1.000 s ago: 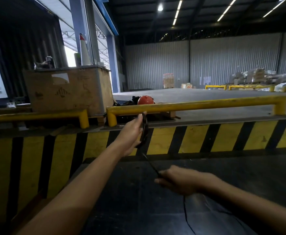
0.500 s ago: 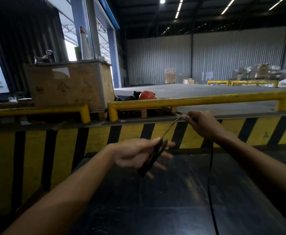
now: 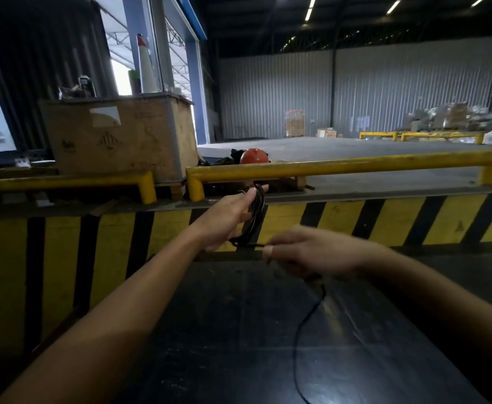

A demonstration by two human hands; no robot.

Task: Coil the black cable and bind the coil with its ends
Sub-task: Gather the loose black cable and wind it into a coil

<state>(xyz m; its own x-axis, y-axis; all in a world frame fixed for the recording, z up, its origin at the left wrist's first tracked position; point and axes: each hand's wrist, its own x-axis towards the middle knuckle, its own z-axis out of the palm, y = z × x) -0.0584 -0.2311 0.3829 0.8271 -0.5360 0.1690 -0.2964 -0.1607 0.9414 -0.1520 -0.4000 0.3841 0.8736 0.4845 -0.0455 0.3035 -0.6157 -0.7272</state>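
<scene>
While the left hand (image 3: 224, 217) holds a coil of black cable (image 3: 253, 217) upright in front of the yellow-and-black striped barrier (image 3: 385, 220), its fingers close around the loops. Several thin, glossy strands lie bunched together in the coil, showing faint pale glints. From the coil's lower end one strand runs rightward into the right hand (image 3: 306, 252), which pinches it between thumb and fingers. Below that hand the loose remainder trails in a curve across the dark floor (image 3: 209, 345). Printed marks on the cardboard box (image 3: 122, 135) behind the yellow rail (image 3: 341, 166) are too blurred to read.
</scene>
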